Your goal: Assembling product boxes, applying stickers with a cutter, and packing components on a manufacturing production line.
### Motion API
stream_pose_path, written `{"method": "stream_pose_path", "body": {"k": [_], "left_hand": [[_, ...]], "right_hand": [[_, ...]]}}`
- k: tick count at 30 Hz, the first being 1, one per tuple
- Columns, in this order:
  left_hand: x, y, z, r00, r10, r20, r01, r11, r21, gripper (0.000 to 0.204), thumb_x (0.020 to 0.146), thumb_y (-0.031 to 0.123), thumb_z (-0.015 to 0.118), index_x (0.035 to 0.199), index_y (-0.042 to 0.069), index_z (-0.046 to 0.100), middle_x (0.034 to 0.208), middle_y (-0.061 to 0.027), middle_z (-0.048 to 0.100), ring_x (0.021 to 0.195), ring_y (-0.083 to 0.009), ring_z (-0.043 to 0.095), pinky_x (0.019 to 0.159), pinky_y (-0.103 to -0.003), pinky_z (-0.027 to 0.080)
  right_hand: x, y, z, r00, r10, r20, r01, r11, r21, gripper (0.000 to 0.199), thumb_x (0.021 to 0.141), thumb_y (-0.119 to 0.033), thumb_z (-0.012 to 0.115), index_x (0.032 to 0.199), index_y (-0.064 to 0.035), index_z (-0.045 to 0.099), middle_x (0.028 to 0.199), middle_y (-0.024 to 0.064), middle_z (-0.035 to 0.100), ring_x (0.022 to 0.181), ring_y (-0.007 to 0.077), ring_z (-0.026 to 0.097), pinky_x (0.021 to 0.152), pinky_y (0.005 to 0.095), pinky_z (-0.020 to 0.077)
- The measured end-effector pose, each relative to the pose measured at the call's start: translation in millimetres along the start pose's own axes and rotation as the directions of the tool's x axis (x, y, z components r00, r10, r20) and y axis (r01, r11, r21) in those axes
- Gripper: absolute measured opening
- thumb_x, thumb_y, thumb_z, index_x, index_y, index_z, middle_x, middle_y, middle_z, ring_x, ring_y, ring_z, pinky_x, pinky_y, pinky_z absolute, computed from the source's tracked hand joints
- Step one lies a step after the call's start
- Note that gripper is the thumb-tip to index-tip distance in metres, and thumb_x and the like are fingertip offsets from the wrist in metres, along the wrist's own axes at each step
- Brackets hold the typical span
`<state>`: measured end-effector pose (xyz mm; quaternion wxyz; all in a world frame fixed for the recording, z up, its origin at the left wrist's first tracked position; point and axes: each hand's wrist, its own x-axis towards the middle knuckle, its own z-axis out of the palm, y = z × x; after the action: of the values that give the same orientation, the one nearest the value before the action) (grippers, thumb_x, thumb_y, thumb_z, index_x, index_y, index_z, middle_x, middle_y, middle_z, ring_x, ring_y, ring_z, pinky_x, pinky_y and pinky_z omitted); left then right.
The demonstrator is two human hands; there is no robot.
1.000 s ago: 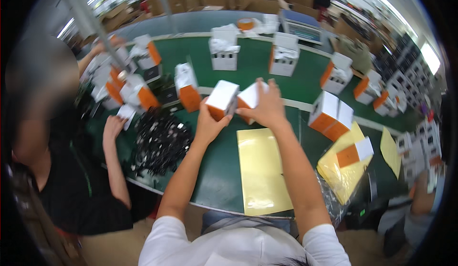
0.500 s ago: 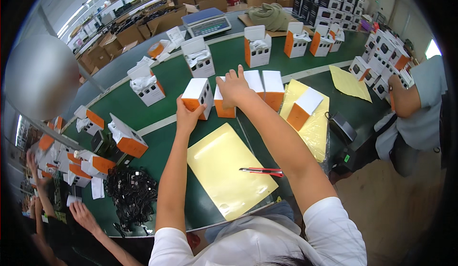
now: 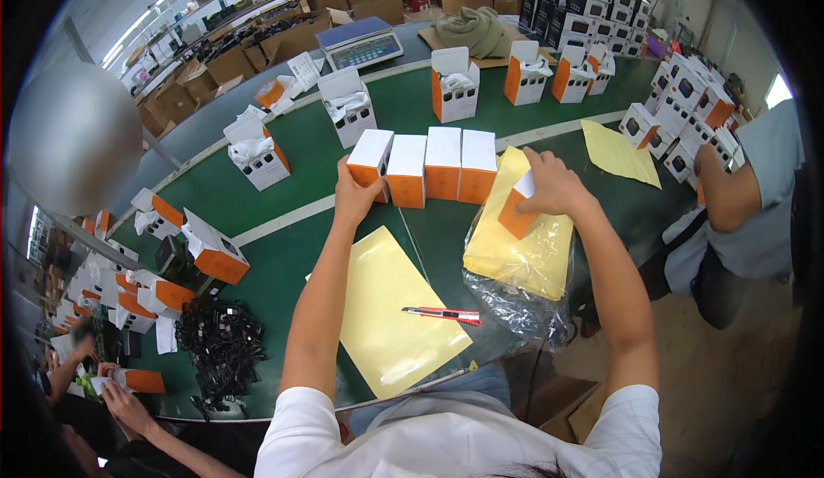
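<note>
My left hand (image 3: 354, 196) is closed round the lower front of a white and orange box (image 3: 372, 146), the leftmost in a row of closed boxes (image 3: 443, 154) standing on the green table. My right hand (image 3: 558, 188) grips another white and orange box (image 3: 518, 207) from its right side; its fingers cover part of the white face. This box is over a stack of yellow sheets (image 3: 532, 259) in a clear plastic bag (image 3: 525, 306). In front of me lies a single yellow sheet (image 3: 390, 323) with a red utility knife (image 3: 442, 314) on it.
Open boxes (image 3: 455, 92) stand along the far side, before a scale (image 3: 360, 45). To the left lies a heap of black cables (image 3: 219, 349), with a co-worker's hands (image 3: 129, 405) beyond. Stacked boxes (image 3: 687, 109) and another person's arm (image 3: 730, 178) are at the right.
My right hand has left the row and moved right onto the box over the yellow stack. That box and stack have shifted left. The left-hand box now stands close against the row.
</note>
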<state>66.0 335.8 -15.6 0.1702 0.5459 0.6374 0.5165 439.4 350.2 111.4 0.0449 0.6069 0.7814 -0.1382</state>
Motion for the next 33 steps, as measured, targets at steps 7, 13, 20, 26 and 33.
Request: {"method": "stream_pose_path", "body": {"k": [7, 13, 20, 26, 33], "left_hand": [[-2.2, 10.7, 9.9, 1.000, -0.021, 0.004, 0.021, 1.000, -0.009, 0.087, 0.074, 0.023, 0.086, 0.142, -0.001, 0.037, 0.126, -0.0246, 0.065, 0.119, -0.0354, 0.065, 0.101, -0.040, 0.051], [-9.9, 17.6, 26.5, 0.999, -0.039, -0.027, 0.038, 0.999, -0.034, 0.088, 0.076, 0.024, 0.086, 0.143, -0.002, 0.034, 0.125, -0.0250, 0.065, 0.118, -0.0370, 0.065, 0.101, -0.040, 0.050], [-11.6, 18.9, 33.9, 0.999, -0.047, -0.003, 0.047, 0.995, -0.086, 0.089, 0.076, 0.026, 0.085, 0.143, -0.002, 0.033, 0.126, -0.0254, 0.063, 0.119, -0.0377, 0.064, 0.101, -0.041, 0.049], [-5.4, 12.7, 24.9, 0.997, -0.067, 0.034, 0.067, 0.997, -0.027, 0.088, 0.076, 0.027, 0.085, 0.141, -0.002, 0.035, 0.126, -0.0252, 0.063, 0.119, -0.0372, 0.063, 0.101, -0.041, 0.049], [-11.6, -0.3, 18.0, 0.966, 0.033, 0.257, 0.013, 0.985, -0.175, 0.092, 0.077, 0.024, 0.084, 0.149, 0.000, 0.032, 0.138, -0.0238, 0.055, 0.131, -0.0325, 0.055, 0.110, -0.039, 0.044]], "right_hand": [[36.0, 49.9, -30.2, 0.963, -0.236, -0.127, 0.241, 0.970, 0.028, 0.128, 0.053, -0.021, 0.092, 0.161, -0.0137, 0.023, 0.160, 0.0203, 0.032, 0.147, 0.0402, 0.032, 0.121, 0.0533, 0.0312], [86.4, 123.5, -37.5, 0.960, -0.094, -0.264, 0.087, 0.996, -0.036, 0.127, 0.051, -0.015, 0.091, 0.159, -0.0084, 0.024, 0.160, 0.0233, 0.030, 0.149, 0.0425, 0.029, 0.123, 0.0460, 0.0299], [112.2, 222.2, 5.7, 0.964, 0.236, -0.120, -0.247, 0.965, -0.085, 0.135, 0.054, -0.016, 0.091, 0.164, -0.0093, 0.012, 0.169, 0.0204, 0.016, 0.155, 0.0416, 0.017, 0.125, 0.0511, 0.0229], [91.4, 87.8, -8.7, 0.948, -0.205, -0.244, 0.243, 0.960, 0.138, 0.119, 0.073, -0.052, 0.083, 0.163, -0.0086, 0.020, 0.171, 0.0175, 0.012, 0.158, 0.0362, 0.009, 0.126, 0.0473, 0.0183], [132.8, -27.1, -44.2, 0.867, -0.306, -0.393, 0.420, 0.873, 0.248, 0.085, 0.085, -0.043, 0.078, 0.152, -0.0047, 0.043, 0.153, 0.0201, 0.043, 0.141, 0.0362, 0.044, 0.116, 0.0443, 0.0366]]}}
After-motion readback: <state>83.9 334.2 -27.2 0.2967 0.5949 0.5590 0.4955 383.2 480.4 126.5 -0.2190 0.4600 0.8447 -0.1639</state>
